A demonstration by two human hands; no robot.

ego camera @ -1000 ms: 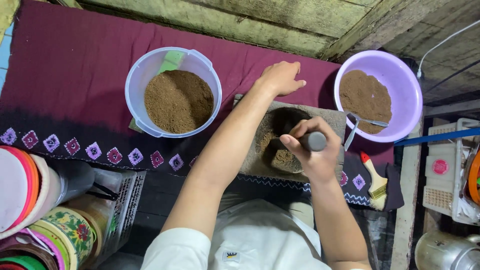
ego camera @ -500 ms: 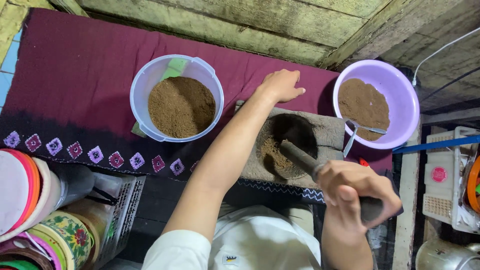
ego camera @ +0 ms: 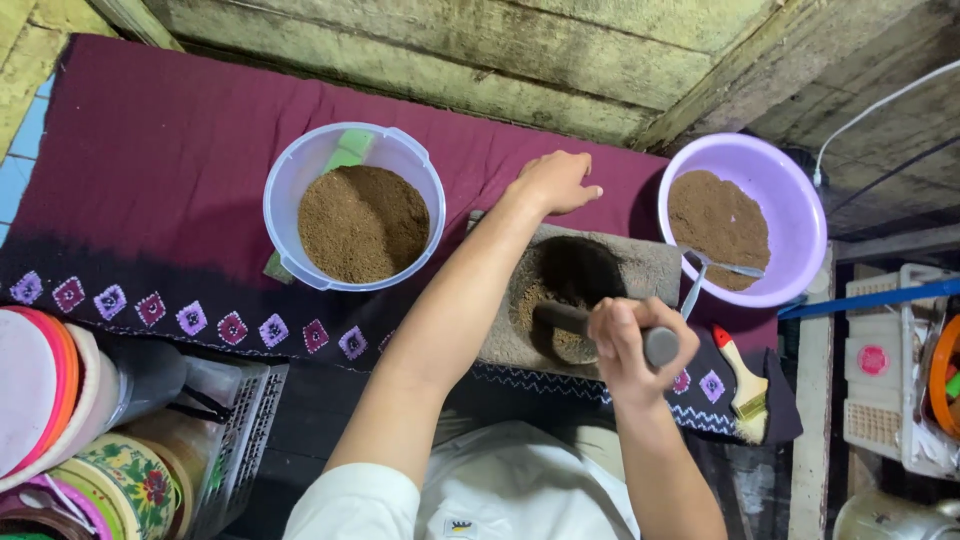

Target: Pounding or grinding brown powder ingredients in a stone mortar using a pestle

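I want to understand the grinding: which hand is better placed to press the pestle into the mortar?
The right hand: it grips the pestle, whose tip sits in the mortar. The left hand rests on the mortar's far edge.

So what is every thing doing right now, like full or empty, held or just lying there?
Stone mortar: holds some brown powder.
Pestle: gripped by the right hand, tip in the mortar.
Left hand: resting on the mortar's far edge.
Clear tub: open, partly filled with powder.
Purple bowl: partly filled, spoon leaning on its rim.
Paintbrush: lying unused.
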